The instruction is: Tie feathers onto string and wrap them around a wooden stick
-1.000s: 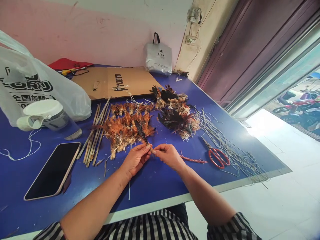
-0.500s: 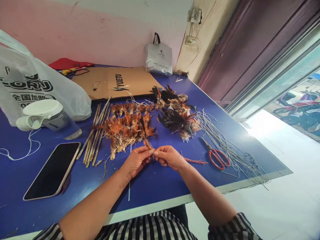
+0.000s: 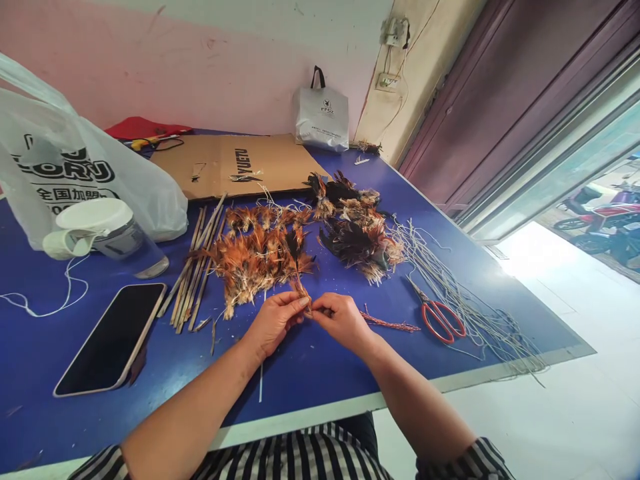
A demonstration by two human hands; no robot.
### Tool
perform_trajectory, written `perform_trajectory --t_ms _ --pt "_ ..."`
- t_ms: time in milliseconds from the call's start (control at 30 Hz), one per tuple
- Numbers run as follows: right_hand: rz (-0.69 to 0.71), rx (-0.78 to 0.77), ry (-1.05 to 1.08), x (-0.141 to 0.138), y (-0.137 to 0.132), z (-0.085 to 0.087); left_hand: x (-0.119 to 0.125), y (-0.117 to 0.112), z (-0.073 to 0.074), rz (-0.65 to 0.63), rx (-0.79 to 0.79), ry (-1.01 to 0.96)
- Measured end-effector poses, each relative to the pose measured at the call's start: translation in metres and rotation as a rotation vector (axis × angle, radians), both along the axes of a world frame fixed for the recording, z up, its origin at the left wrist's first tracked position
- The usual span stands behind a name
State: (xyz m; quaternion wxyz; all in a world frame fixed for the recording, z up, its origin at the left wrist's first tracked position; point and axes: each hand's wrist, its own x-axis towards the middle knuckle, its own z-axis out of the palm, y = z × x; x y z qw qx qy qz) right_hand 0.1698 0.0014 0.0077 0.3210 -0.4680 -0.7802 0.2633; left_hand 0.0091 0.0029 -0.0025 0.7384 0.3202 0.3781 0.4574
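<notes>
My left hand pinches a small feather bundle by its lower end, with the feathers pointing away from me. Close against it, my right hand is closed, thumb and forefinger pressed together at the bundle's base; what is between those fingertips is too small to make out. Orange-brown feather bunches lie just beyond my hands. Darker feather bunches are piled to their right. A red-and-white twisted cord lies beside my right wrist, near red-handled scissors.
Loose grey strings trail over the table's right side. Thin wooden sticks, a phone, a clear plastic cup and a white plastic bag lie on the left. Flattened cardboard and a silver bag are at the back.
My right hand has turned a little and its fingers have shifted at the bundle's base. My left hand keeps its pinch. The whole view has shifted slightly.
</notes>
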Motion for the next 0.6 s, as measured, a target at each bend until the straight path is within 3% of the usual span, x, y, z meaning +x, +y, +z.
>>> perform_trajectory --t_ms 233,367,500,600 --pt "-0.024 -0.178 0.071 0.001 0.002 -0.003 0.0 -0.001 0.002 -0.006 0.145 0.206" --pt "-0.054 -0.25 0.02 0.017 0.008 0.003 -0.001 -0.001 0.005 0.021 0.166 0.324" --pt "-0.237 -0.098 -0.139 0.054 0.026 0.017 -0.001 0.0 0.004 -0.011 0.118 0.331" --pt "-0.446 -0.027 -0.446 0.081 0.046 0.025 0.0 0.001 0.003 -0.03 0.113 0.325"
